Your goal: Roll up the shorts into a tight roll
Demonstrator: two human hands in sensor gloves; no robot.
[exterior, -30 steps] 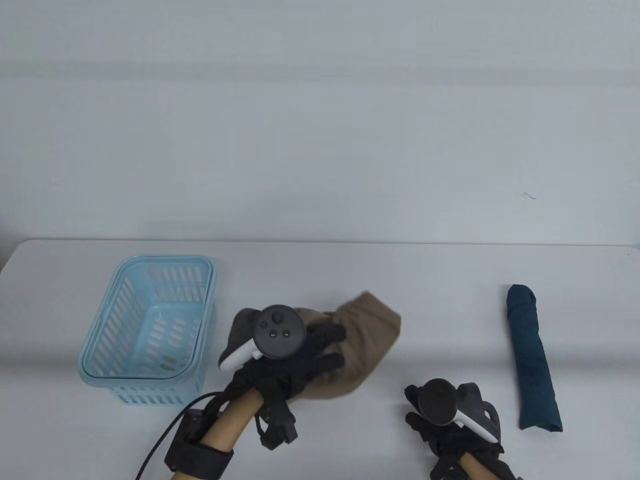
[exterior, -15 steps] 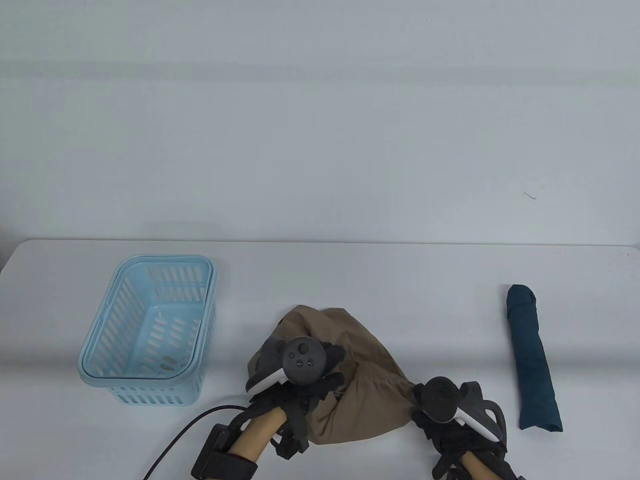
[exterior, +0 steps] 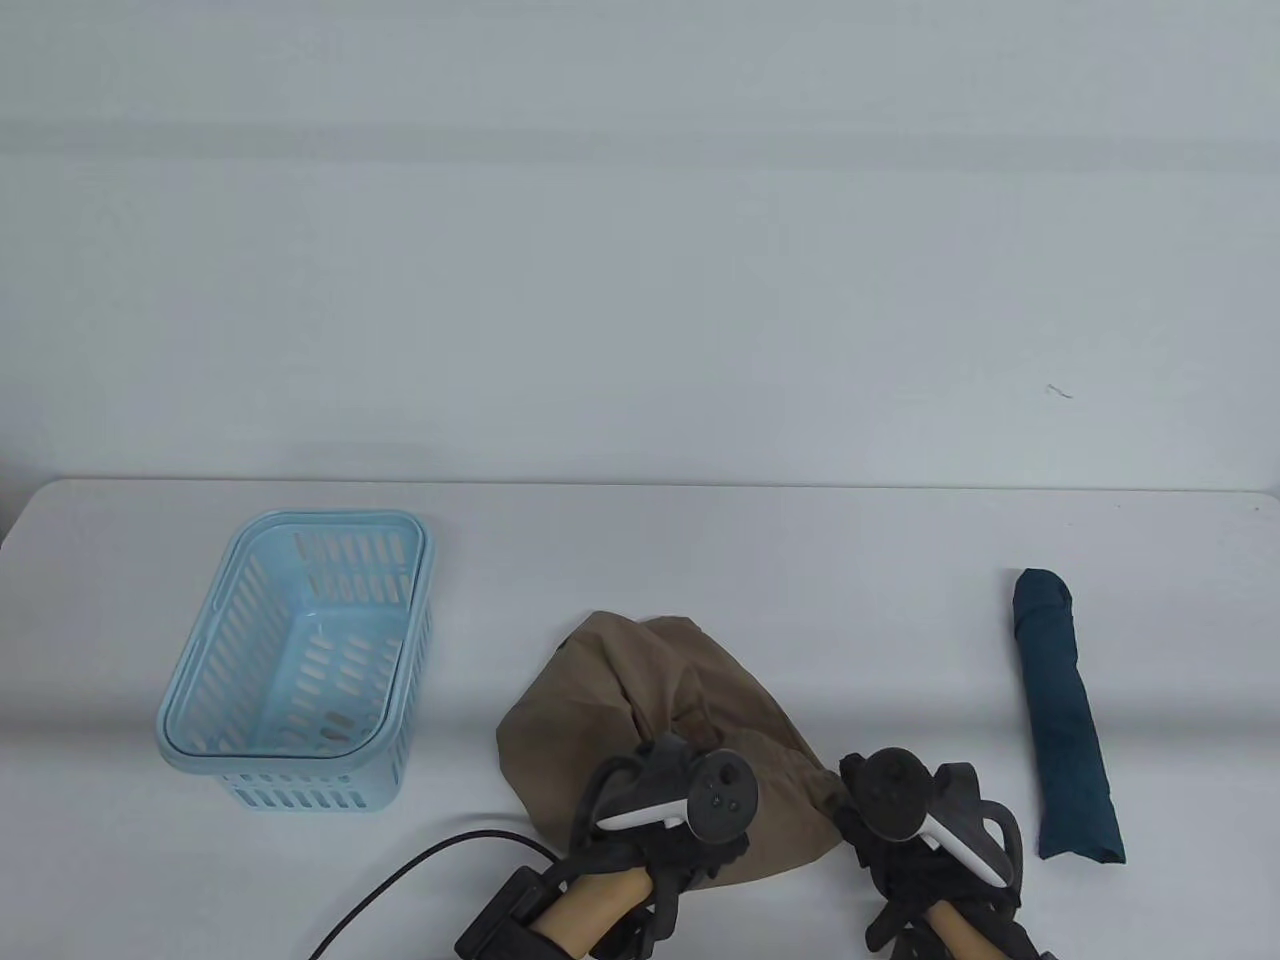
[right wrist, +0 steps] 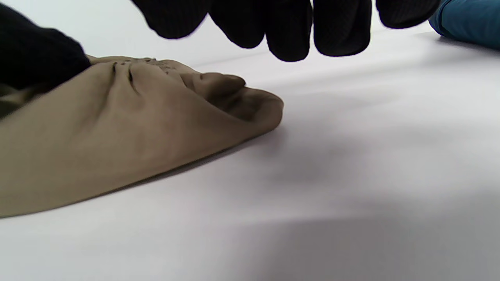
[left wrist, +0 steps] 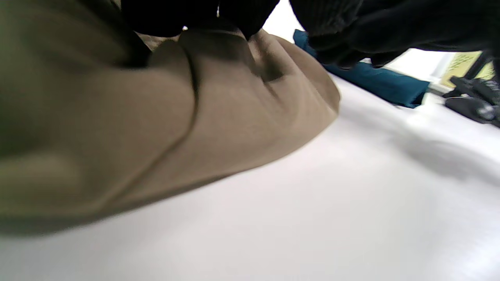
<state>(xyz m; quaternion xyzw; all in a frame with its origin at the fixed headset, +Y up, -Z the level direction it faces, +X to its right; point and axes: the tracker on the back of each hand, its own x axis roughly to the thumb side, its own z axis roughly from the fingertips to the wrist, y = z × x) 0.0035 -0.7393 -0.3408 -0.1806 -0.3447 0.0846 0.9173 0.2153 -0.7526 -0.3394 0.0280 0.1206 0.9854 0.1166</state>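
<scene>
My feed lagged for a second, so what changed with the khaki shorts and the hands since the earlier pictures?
The left hand pulled the khaki shorts from beside the basket toward the near edge and slid right, close to the right hand. The shorts spread into a loose heap. The right hand's fingers now hang just above the cloth's corner. The basket and the rolled blue garment stayed put.

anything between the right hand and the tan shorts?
Nothing visible. The right hand hangs just above bare table beside the tan shorts; the left hand already rests on them.
</scene>
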